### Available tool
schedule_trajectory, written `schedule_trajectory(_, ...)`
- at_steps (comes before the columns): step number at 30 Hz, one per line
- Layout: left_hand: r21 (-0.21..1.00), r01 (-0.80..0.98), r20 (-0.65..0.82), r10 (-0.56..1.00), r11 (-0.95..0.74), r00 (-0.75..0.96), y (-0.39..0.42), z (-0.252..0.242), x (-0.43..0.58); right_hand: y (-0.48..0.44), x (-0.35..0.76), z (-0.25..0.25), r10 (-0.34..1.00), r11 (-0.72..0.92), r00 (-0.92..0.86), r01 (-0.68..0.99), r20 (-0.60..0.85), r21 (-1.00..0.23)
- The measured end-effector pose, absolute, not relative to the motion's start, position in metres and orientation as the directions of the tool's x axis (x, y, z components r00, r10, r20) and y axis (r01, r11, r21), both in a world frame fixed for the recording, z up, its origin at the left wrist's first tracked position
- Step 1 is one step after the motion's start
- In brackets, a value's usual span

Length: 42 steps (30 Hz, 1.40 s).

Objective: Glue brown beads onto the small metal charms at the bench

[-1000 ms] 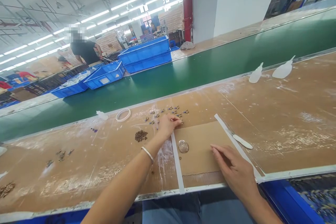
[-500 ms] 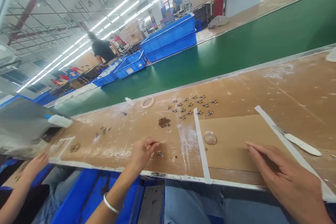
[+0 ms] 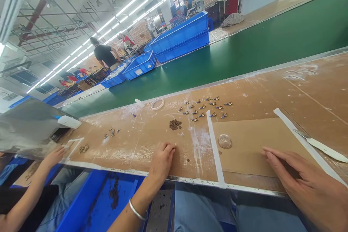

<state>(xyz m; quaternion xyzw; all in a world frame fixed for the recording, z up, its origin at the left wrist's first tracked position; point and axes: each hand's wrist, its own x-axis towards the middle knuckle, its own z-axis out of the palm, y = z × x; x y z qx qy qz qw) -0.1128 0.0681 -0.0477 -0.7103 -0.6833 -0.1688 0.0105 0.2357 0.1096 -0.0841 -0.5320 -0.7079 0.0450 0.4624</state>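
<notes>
My left hand (image 3: 161, 163) rests low over the brown work surface, its thumb and fingertips pinched together. Whatever lies in or under those fingers is too small or hidden to make out. Beyond it sits a pile of small brown pieces (image 3: 175, 124). A single tiny brown piece (image 3: 188, 160) lies to its right. My right hand (image 3: 307, 185) hovers at the right edge of a cardboard sheet (image 3: 252, 141), thumb and forefinger tips together; any thing between them does not show. On the sheet's left part stands a small clear round dish (image 3: 225, 141), a tiny ring (image 3: 220, 152) close by.
Several small blue-and-gold pieces (image 3: 202, 107) lie spread behind the sheet. A white-handled knife (image 3: 327, 148) is at right. A tape roll (image 3: 157, 104) and small white bottle (image 3: 139, 103) stand near the green belt (image 3: 244, 50). A co-worker's hand (image 3: 54, 156) works at left.
My left hand has moved slightly right and down, over the spot where a small blue-and-gold piece lay; that piece is out of sight. My right hand stays much the same. The co-worker's hand moved forward.
</notes>
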Motion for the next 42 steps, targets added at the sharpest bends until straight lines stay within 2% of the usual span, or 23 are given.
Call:
schedule_trajectory(3, 0.252, 0.963, 0.248, 0.968, -0.091, 0.027, 0.076, -0.047, -0.117, 0.109, 0.234, -0.081, 0.780, 0.444, -0.017, 0.719, 0.626, -0.534)
schedule_trajectory(10, 0.491, 0.871, 0.206, 0.972, 0.000, -0.116, 0.073, -0.036, -0.105, 0.109, 0.233, -0.081, 0.762, 0.474, -0.049, 0.722, 0.645, -0.505)
schedule_trajectory(15, 0.775, 0.629, 0.146, 0.985, -0.056, -0.092, 0.085, -0.013, -0.066, 0.113, 0.231, -0.085, 0.768, 0.483, -0.030, 0.683, 0.640, -0.548)
schedule_trajectory(18, 0.884, 0.468, 0.061, 0.994, -0.013, -0.088, 0.104, -0.006, -0.046, 0.115, 0.230, -0.086, 0.758, 0.510, -0.031, 0.649, 0.651, -0.564)
schedule_trajectory(21, 0.905, 0.425, 0.009, 0.997, 0.024, -0.076, 0.122, -0.003, -0.033, 0.116, 0.231, -0.085, 0.756, 0.508, -0.007, 0.637, 0.655, -0.580)
schedule_trajectory(27, 0.885, 0.465, -0.020, 1.000, 0.019, -0.003, 0.142, 0.006, -0.012, 0.116, 0.229, -0.083, 0.756, 0.497, 0.029, 0.624, 0.653, -0.603)
schedule_trajectory(42, 0.856, 0.505, -0.143, 0.989, 0.111, 0.024, 0.161, 0.019, 0.009, 0.116, 0.232, -0.077, 0.775, 0.478, 0.035, 0.619, 0.630, -0.623)
